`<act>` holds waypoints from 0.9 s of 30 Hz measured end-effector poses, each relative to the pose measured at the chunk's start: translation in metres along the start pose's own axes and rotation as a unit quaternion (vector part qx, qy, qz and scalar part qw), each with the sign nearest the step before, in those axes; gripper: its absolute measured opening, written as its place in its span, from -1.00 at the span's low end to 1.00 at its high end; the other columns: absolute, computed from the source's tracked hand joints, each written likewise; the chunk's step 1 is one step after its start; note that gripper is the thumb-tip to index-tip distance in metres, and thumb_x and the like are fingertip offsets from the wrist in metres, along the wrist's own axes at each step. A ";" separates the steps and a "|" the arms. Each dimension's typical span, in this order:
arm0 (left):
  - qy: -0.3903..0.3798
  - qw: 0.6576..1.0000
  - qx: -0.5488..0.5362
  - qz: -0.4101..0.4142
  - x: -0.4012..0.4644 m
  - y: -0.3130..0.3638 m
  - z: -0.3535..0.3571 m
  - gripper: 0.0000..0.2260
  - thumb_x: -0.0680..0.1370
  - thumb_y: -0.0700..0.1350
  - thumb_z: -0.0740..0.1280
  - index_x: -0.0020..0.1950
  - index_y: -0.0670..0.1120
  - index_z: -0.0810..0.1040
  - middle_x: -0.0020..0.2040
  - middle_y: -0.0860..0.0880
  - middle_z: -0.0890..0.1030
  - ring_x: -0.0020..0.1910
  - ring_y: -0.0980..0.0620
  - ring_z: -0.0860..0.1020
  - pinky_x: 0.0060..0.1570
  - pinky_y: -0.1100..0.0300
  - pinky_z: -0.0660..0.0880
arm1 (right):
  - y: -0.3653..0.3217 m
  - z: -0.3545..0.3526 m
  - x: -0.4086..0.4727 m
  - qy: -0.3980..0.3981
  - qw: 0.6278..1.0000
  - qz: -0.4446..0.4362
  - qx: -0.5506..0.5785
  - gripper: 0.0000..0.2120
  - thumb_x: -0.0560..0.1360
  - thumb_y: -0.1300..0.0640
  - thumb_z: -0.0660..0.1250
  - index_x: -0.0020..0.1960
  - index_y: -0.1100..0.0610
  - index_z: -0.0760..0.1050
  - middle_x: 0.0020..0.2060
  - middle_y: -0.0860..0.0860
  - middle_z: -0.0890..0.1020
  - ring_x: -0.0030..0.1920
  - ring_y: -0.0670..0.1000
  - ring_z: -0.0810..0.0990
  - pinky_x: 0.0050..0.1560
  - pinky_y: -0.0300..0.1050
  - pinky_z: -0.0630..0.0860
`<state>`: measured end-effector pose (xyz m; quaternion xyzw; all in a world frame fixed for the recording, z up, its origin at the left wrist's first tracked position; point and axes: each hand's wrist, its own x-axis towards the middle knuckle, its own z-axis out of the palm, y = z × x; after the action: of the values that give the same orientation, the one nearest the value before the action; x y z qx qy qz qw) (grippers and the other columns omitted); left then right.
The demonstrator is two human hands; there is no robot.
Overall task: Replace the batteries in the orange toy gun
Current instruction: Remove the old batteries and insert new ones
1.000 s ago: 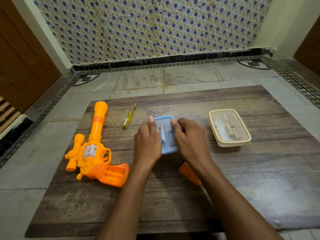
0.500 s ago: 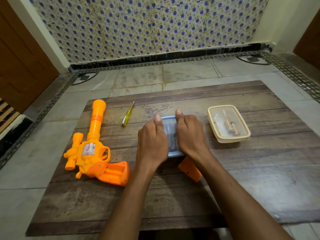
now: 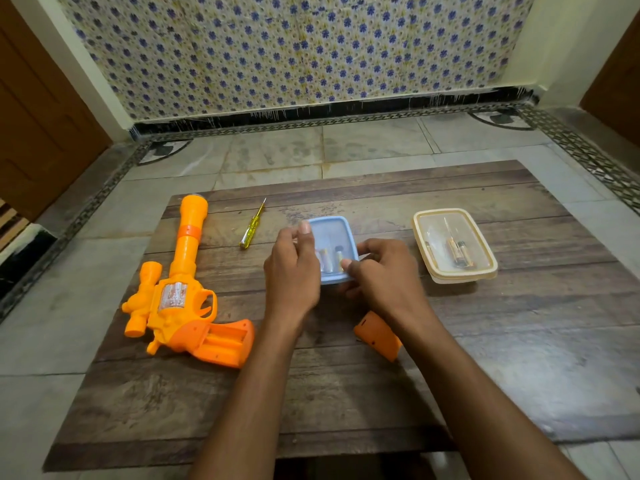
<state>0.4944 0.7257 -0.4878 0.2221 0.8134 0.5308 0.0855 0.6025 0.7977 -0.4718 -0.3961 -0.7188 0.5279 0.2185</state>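
Note:
The orange toy gun (image 3: pixel 180 292) lies on its side at the left of the wooden board, its grip's battery bay (image 3: pixel 225 341) open and facing up. Its orange cover (image 3: pixel 377 336) lies loose under my right wrist. A small blue lidded box (image 3: pixel 332 237) sits at the middle, with batteries (image 3: pixel 327 259) showing through its translucent lid. My left hand (image 3: pixel 292 271) holds the box's left side, fingertips up at its far left corner. My right hand (image 3: pixel 384 275) grips the near right corner, thumb on the lid's edge.
A yellow-handled screwdriver (image 3: pixel 252 225) lies between the gun barrel and the blue box. A cream-rimmed clear box (image 3: pixel 485 251) holding batteries stands closed at the right. The wooden board (image 3: pixel 346 403) rests on a tiled floor, with a wall beyond.
Both hands lay flat over the blue box half a second ago. They have since drawn apart to its sides, uncovering the lid, and my right thumb now sits at the near right corner.

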 end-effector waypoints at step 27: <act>-0.099 0.983 0.115 0.101 -0.011 -0.012 0.004 -0.57 0.55 -0.01 0.46 0.41 -0.07 0.57 0.34 -0.05 0.61 0.29 -0.02 0.58 0.30 -0.06 0.53 | 0.004 -0.016 -0.007 0.129 0.956 -0.105 -0.240 -0.63 0.53 0.06 0.41 0.29 0.19 0.57 0.08 0.14 0.66 0.08 0.14 0.63 0.05 -0.03 0.54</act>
<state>0.5021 0.7204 -0.5012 0.3631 0.8298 0.4150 0.0854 0.6201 0.8021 -0.4690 -0.4238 -0.8276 0.2583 0.2622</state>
